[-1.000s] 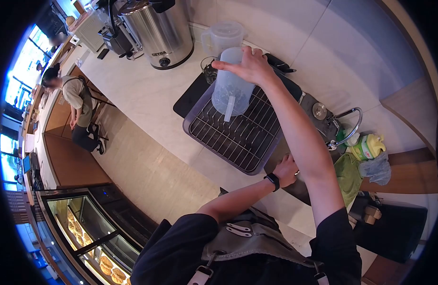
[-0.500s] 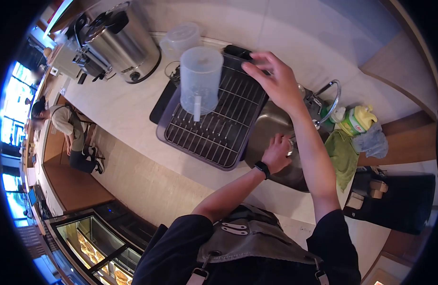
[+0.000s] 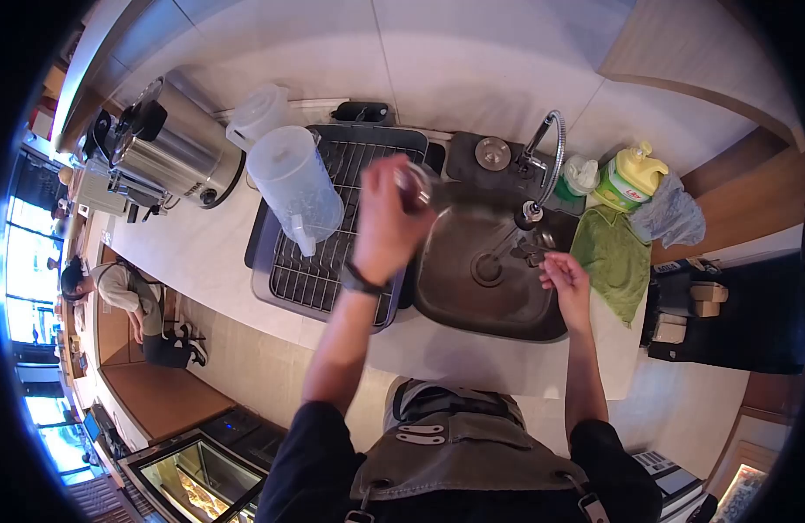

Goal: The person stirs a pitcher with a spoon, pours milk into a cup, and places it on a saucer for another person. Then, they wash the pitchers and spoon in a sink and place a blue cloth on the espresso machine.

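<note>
My left hand [image 3: 385, 222], with a dark band on its wrist, is raised over the right side of the dish rack [image 3: 311, 292], closed around a small round shiny object [image 3: 413, 187] like a glass or cup. My right hand [image 3: 566, 277] is over the right side of the metal sink [image 3: 472, 309]. Its fingers are pinched at a small dark object [image 3: 531, 253], too unclear to name. A translucent pitcher [image 3: 293, 183] stands on the rack's left side.
A faucet [image 3: 551, 152], yellow bottle [image 3: 631, 179] and green cloth [image 3: 613, 261] are right of and behind the sink. A round metal piece [image 3: 492, 154] lies on the dark mat. A steel urn [image 3: 180, 161] and second pitcher [image 3: 261, 112] stand left. Another person [image 3: 128, 292] is far left.
My left hand has come up out of the sink to above the rack with the shiny object. My right hand has left the rack's back corner for the sink's right side and closed. The view has shifted.
</note>
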